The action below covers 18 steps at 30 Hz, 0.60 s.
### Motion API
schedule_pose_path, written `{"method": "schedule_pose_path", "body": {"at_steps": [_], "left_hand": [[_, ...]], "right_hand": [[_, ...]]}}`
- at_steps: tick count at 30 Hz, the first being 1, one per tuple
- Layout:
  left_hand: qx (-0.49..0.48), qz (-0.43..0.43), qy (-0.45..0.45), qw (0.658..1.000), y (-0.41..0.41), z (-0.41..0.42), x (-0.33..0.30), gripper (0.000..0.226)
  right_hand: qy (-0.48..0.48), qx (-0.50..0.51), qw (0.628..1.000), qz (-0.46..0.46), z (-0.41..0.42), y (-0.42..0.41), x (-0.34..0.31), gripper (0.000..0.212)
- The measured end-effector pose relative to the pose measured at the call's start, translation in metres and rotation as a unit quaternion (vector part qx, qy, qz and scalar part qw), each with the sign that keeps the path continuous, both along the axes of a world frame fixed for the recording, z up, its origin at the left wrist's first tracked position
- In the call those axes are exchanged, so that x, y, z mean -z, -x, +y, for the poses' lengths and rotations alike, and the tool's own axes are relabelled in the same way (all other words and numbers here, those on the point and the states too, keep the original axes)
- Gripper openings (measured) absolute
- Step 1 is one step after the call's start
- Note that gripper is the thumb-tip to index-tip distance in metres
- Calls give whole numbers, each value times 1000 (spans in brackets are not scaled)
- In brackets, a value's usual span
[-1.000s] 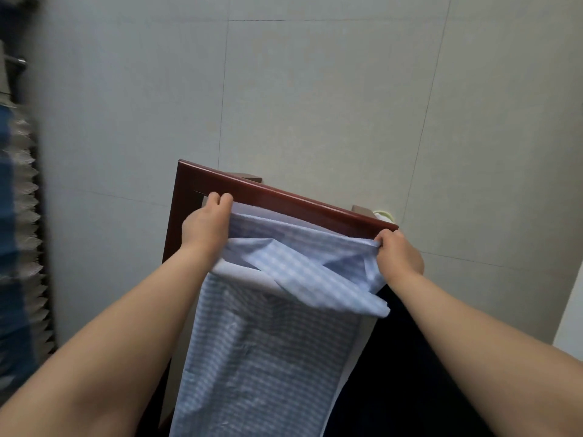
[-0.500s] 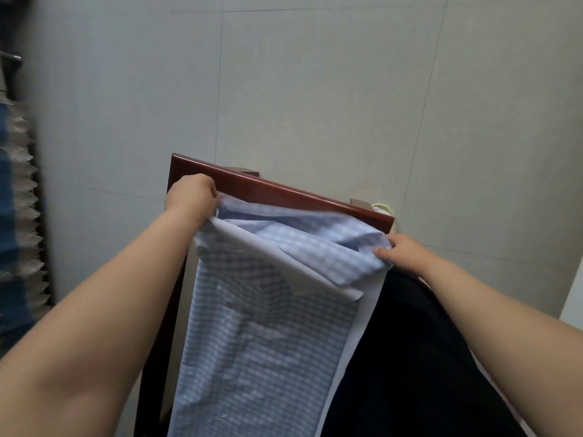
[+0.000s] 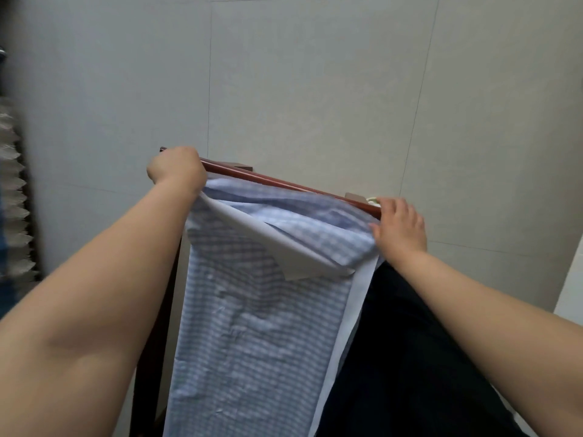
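A light blue checked cloth (image 3: 252,326) with a white border hangs down over the top rail of a dark red wooden frame (image 3: 284,183). Its upper part is folded over near the rail, showing a white underside. My left hand (image 3: 176,170) grips the cloth's top left corner at the left end of the rail, fingers curled over it. My right hand (image 3: 399,227) holds the cloth's top right edge by the right end of the rail, thumb against the fabric and fingers bent.
A dark navy cloth (image 3: 410,357) hangs beside the blue one on the right. A pale tiled wall (image 3: 315,89) stands close behind the frame. A pleated grey and blue thing (image 3: 12,200) lines the far left edge. A small pale green object (image 3: 373,200) peeks behind the rail.
Both hands have carried the cloth's top edge up and over towards the rail. My left hand moved to the rail's left end, my right hand rose to its right end.
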<state>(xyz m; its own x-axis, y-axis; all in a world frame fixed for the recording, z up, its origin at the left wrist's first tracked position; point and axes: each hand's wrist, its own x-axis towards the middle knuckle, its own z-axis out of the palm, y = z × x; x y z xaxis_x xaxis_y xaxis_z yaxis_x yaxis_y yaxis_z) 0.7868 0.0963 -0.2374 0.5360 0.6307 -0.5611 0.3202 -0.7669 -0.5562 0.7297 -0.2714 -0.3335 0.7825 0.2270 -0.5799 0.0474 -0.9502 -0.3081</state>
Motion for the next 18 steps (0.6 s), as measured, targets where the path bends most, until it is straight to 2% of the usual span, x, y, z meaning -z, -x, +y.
{"method": "schedule_pose_path", "body": {"at_steps": [2, 3, 5, 7, 9, 12, 14, 15, 17, 18], "left_hand": [[-18, 18, 24, 999, -8, 2, 1, 24], [-34, 28, 45, 998, -10, 2, 0, 24], [-51, 57, 75, 994, -11, 2, -2, 34], [-36, 82, 69, 994, -10, -1, -2, 33], [-17, 85, 50, 995, -8, -3, 1, 20], [35, 77, 34, 996, -7, -6, 4, 8], [59, 70, 25, 995, -7, -8, 5, 9], [63, 63, 22, 996, -6, -8, 5, 9], [43, 28, 24, 998, -5, -8, 7, 8], [23, -1, 25, 999, -4, -8, 8, 8]], "right_hand": [[-120, -43, 982, -143, 11, 9, -10, 31], [-182, -94, 962, -182, 14, 16, -11, 28], [-236, -191, 938, -168, 19, 31, -14, 35], [-180, -212, 954, -115, 18, 47, -11, 56], [-72, -192, 977, -63, 15, 60, -9, 73], [2, -94, 995, -29, 11, 71, -4, 78], [6, -32, 999, -2, 7, 73, -2, 64], [-10, -10, 1000, -2, 5, 73, 0, 49], [-78, 26, 996, -34, 4, 71, -4, 18], [-122, 39, 991, -38, 5, 71, -7, 13]]}}
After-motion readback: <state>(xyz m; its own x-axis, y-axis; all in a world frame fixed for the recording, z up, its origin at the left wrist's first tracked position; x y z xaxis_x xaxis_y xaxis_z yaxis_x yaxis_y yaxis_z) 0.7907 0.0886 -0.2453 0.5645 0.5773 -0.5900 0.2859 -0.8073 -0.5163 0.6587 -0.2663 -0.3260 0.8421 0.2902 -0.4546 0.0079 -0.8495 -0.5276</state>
